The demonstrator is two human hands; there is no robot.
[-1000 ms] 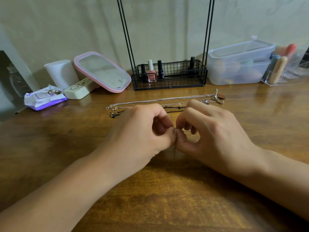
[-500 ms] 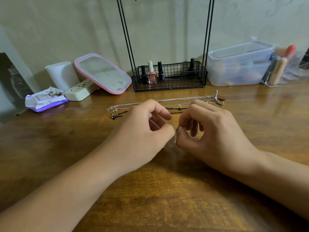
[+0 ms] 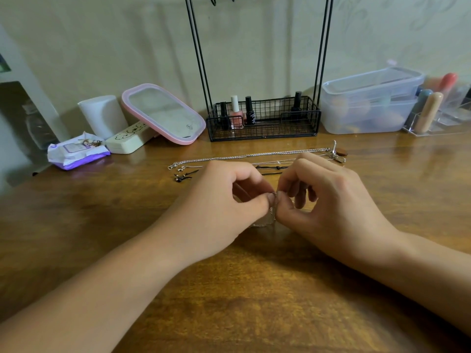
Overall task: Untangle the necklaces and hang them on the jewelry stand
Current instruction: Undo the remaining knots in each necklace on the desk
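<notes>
Head view shows left hand [image 3: 229, 202] and right hand [image 3: 323, 200], thumbs drawn closer, now both pinching the thin silver chain necklace [image 3: 271, 215] mid-table, knot probably still unsolved

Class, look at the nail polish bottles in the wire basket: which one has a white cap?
The pink nail polish bottle, second from the left; the others have black caps.

head view, forward-down, close over table [image 3: 76, 225]
</notes>
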